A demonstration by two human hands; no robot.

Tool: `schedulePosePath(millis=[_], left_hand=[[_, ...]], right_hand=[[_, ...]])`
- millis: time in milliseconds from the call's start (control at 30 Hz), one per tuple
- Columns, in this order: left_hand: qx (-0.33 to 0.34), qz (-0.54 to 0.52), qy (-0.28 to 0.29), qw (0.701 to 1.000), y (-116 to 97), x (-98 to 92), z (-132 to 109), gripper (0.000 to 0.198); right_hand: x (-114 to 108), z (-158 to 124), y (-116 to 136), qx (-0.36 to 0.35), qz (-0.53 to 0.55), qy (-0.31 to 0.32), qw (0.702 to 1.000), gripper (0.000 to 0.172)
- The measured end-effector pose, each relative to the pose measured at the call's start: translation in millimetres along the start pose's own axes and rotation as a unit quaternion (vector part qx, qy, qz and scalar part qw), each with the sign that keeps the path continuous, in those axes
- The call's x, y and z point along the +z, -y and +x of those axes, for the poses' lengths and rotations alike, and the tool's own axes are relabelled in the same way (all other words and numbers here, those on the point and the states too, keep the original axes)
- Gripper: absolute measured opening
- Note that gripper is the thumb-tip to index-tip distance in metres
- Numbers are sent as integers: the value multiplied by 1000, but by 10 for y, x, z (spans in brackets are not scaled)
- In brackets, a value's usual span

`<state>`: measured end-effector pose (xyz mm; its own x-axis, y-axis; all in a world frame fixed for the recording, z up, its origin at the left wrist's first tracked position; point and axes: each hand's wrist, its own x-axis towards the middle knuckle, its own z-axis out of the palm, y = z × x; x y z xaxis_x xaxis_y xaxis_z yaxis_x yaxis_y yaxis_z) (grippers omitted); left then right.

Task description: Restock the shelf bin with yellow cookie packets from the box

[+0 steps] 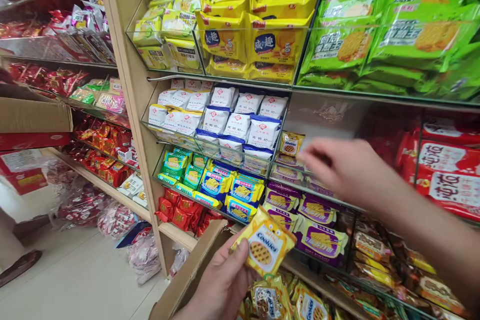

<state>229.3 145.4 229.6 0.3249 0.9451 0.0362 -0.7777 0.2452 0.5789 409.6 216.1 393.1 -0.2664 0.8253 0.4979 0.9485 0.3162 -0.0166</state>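
Note:
My left hand [228,272] grips a yellow cookie packet [268,242], thumb on its front, above an open cardboard box [195,260]. More yellow cookie packets [272,300] lie in that box below the hand. My right hand [333,165] is blurred by motion in front of a clear shelf bin [322,115]. Just left of its fingertips, a single cookie packet [291,143] stands in the bin's left corner. Whether the blurred fingers are apart or closed is unclear, and no packet shows in them.
Around the bin are white milk biscuit packs [238,125], purple soda biscuits [320,237], green biscuit packs [420,35] and red packs [450,180]. Clear dividers edge the shelves. At left, a cardboard box [33,115] and bagged goods [144,255] stand near another person's foot [20,267].

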Motion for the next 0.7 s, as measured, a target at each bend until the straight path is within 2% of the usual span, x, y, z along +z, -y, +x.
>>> schedulePosePath(millis=[33, 67, 133, 167, 233, 267, 300, 333, 367, 433, 467, 533, 567, 600, 633, 667, 700], left_hand=[[11, -2, 12, 1000, -21, 97, 19, 26], [17, -1, 22, 1000, -22, 181, 32, 27], [19, 8, 42, 999, 30, 310, 43, 28], [18, 13, 49, 999, 74, 359, 43, 29], [13, 32, 57, 998, 164, 418, 33, 29], [8, 50, 55, 997, 194, 424, 25, 28], [5, 77, 52, 996, 206, 407, 17, 29], [9, 116, 50, 992, 194, 363, 8, 30], [20, 171, 51, 984, 158, 288, -1, 32], [76, 328, 42, 941, 23, 42, -15, 35], [118, 425, 22, 897, -64, -126, -20, 34], [194, 609, -56, 767, -228, -521, -18, 33], [206, 673, -86, 705, -289, -730, -11, 39], [202, 717, -111, 658, -327, -931, -1, 46], [195, 742, -138, 626, -342, -1113, 10, 52], [173, 758, -154, 610, -336, -1267, 20, 57], [141, 763, -160, 611, -314, -1387, 29, 61]], right_hand=[[31, -313, 91, -4, 94, 12, 996, 28], [100, -602, 171, 39, 183, 15, 982, 30], [312, -1044, 288, 114, 354, 36, 927, 44], [425, -1183, 324, 143, 433, 48, 888, 49], [588, -1321, 353, 169, 552, 67, 813, 45], [618, -1339, 347, 175, 586, 69, 788, 40], [609, -1336, 326, 179, 598, 66, 778, 36], [563, -1318, 290, 185, 590, 54, 784, 33], [483, -1284, 236, 185, 565, 30, 804, 31], [262, -1161, 75, 156, 481, -51, 861, 32], [142, -1061, -29, 137, 429, -101, 887, 33], [-58, -769, -255, 111, 318, -170, 926, 35], [-120, -581, -363, 111, 261, -179, 942, 34], [-147, -372, -460, 119, 201, -171, 957, 33], [-139, -152, -541, 130, 143, -142, 971, 31], [-97, 71, -603, 142, 94, -101, 980, 29], [-26, 286, -647, 154, 60, -59, 985, 27]])
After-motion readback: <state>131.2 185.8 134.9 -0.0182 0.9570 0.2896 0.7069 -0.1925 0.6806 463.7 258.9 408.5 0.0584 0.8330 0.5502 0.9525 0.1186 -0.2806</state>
